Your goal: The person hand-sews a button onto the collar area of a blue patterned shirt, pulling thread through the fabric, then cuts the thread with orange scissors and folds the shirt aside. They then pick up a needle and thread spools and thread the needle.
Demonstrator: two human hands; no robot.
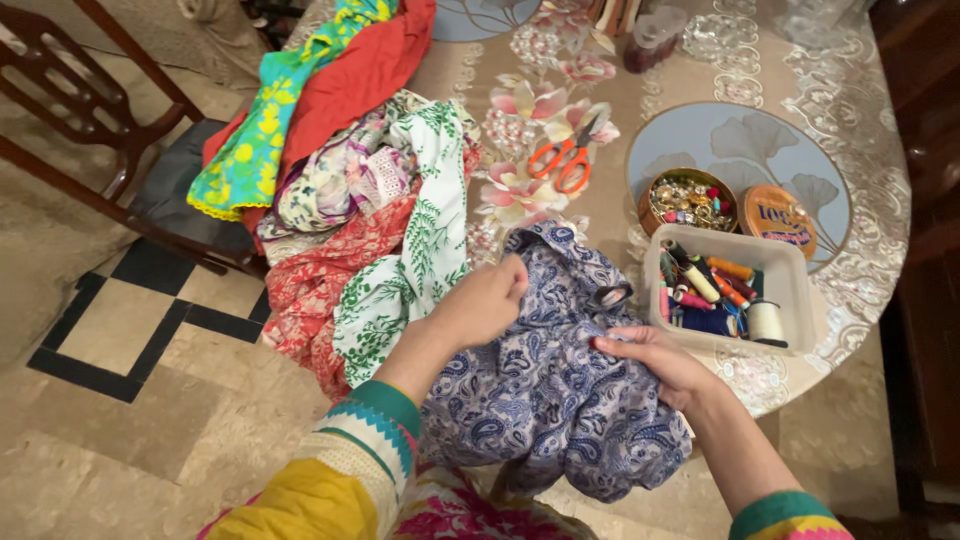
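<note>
Head view, looking down at a round counter (860,215) covered with a floral beige cloth.

Blue paisley fabric (545,385): bunched at the lower centre of the frame, lying over the near edge of the counter and hanging down toward the person. Both hands are on it.

Left hand (485,300): at centre frame, fingers closed, pinching a fold at the upper left part of the fabric. Sleeve is multicoloured with a yellow and green cuff.

Right hand (650,360): right of centre, lying on the fabric's right side, fingers curled and gripping a fold; the thumb points left. The fabric runs between the two hands and below them.

Surroundings:
- Clear plastic box (725,290) of thread spools, just right of the fabric, near the right hand.
- Round tin (688,200) of small gold pieces and its lid (780,220), above the box.
- Orange-handled scissors (565,160), upper centre, well apart from the hands.
- Pile of printed cloths (350,180), green, red and white, to the left of the fabric.
- Wooden chair (90,110), upper left, on the tiled floor.
</note>
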